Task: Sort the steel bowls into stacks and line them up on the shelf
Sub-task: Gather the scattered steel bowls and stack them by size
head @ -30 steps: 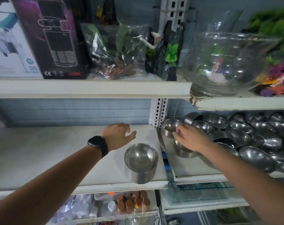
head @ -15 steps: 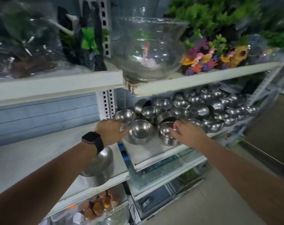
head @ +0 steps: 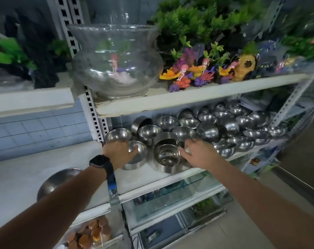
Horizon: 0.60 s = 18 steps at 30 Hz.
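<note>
So the left hand [head: 119, 151] is curled over the rim of the single bowl [head: 137, 156], centre frame on the shelf [head: 152, 174] — the nested stack [head: 167, 157] sits just right of it, so that hand's closest. The right hand [head: 197, 153] touches the stack's other side; grip unclear.

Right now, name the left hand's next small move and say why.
Probably lift the front bowl clear and carry it left into the lone bowl on the left shelf: the left hand grips its rim, and the right hand is busy at the nested stack.
</note>
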Motion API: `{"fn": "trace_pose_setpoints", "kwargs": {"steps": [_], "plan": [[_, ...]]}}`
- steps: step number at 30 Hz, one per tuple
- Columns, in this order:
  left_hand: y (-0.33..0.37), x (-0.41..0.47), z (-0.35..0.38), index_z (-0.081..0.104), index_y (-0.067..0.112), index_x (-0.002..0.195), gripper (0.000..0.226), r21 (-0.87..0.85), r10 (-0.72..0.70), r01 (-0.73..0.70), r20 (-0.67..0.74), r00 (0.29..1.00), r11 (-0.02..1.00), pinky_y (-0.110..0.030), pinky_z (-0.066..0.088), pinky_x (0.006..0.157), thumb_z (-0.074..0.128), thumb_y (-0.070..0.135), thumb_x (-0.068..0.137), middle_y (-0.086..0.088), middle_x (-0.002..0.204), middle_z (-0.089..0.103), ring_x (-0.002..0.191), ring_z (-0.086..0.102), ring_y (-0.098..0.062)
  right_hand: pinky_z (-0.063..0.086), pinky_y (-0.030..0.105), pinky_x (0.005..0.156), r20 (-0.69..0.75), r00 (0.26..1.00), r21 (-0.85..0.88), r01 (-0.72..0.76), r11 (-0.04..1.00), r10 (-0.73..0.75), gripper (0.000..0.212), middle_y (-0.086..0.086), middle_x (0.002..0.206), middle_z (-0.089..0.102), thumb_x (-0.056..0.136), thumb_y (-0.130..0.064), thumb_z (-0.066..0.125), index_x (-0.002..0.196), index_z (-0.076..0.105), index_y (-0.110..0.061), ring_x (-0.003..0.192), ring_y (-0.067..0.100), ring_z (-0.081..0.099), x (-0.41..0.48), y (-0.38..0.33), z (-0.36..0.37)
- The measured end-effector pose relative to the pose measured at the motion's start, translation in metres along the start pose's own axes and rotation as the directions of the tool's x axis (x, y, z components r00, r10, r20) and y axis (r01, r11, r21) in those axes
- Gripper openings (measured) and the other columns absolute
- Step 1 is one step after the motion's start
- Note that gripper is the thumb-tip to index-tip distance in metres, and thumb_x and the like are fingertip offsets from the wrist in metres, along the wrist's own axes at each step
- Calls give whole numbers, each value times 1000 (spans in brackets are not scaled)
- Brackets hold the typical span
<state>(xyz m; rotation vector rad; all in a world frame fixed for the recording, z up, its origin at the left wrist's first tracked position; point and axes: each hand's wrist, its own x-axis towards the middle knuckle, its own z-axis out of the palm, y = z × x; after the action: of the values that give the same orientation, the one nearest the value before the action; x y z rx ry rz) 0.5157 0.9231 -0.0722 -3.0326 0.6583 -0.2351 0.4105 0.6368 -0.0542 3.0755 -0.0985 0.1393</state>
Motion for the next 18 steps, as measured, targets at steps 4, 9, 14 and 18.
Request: {"fn": "trace_pose_setpoints", "kwargs": {"steps": [4, 9, 14, 18], "plan": [[6, -2, 8, 65, 18, 114, 55, 54, 2, -3, 13, 1000, 999, -29, 48, 70, 27, 56, 101, -3, 98, 69, 87, 66, -23, 54, 37, 80, 4, 998, -10, 58, 998, -58, 59, 5, 113, 65, 101, -62, 27, 118, 57, -15, 100, 22, 64, 8, 12, 12], [3, -8, 11, 64, 15, 90, 56, -19, -103, 103, 17, 995, 994, -26, 42, 65, 30, 59, 100, -2, 81, 67, 71, 60, -20, 54, 36, 79, -14, 998, -32, 59, 998, -59, 57, 5, 110, 66, 101, -60, 31, 116, 59, -13, 101, 23, 64, 11, 11, 21], [-12, -4, 13, 58, 17, 80, 54, 5, -106, 106, 50, 993, 994, -26, 45, 63, 30, 59, 100, 2, 76, 62, 69, 60, -17, 54, 34, 77, -20, 1000, -50, 19, 999, -20, 58, 4, 108, 66, 100, -62, 32, 115, 60, -13, 99, 20, 64, 13, 9, 27], [-16, -1, 20, 63, 17, 88, 55, 22, -128, 127, 95, 987, 992, -28, 46, 67, 30, 59, 100, 1, 81, 64, 73, 60, -18, 55, 38, 82, 3, 1000, -37, -10, 999, 11, 60, 5, 113, 64, 97, -64, 33, 117, 61, -14, 105, 22, 61, 14, 14, 29]]}}
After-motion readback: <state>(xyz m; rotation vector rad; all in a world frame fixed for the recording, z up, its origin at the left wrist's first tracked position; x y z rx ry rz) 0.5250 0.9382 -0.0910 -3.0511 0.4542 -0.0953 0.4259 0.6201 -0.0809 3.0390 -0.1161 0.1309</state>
